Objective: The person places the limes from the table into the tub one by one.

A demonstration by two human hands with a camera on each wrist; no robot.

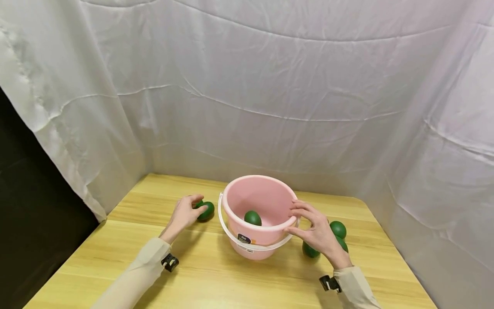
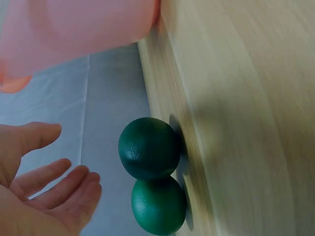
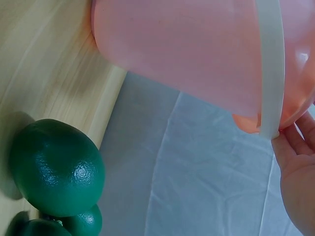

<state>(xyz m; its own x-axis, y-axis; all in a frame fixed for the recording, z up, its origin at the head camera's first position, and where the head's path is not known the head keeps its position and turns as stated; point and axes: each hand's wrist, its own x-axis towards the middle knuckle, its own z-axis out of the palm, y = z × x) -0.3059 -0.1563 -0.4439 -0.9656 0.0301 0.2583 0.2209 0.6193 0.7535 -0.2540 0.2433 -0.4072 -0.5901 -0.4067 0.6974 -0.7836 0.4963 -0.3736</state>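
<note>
On wooden table point(image 1: 193, 274), head view: 1 pink bucket point(image 1: 270, 237), mouth up, long axis near vertical, with 1 white handle point(image 1: 266, 247) hanging on near side, 1 green ball point(image 1: 252, 218) inside. Gripped at rim by right hand point(image 1: 318, 229). Beside left hand point(image 1: 184, 212): 2 left-side balls point(image 1: 207, 211). Under and past right hand: at least 3 right-side balls point(image 1: 338, 229). Left wrist view: fingers point(image 2: 37, 136) loosely parted, nothing held. Right wrist view: rim pinched, 3 balls visible.

The right hand point(image 1: 317, 229) grips one bucket point(image 1: 266, 193) containing one ball point(image 1: 252, 218). Alongside: at least three balls point(image 1: 338, 230). Beside left hand point(image 1: 184, 213): two balls point(image 2: 149, 148).
</note>
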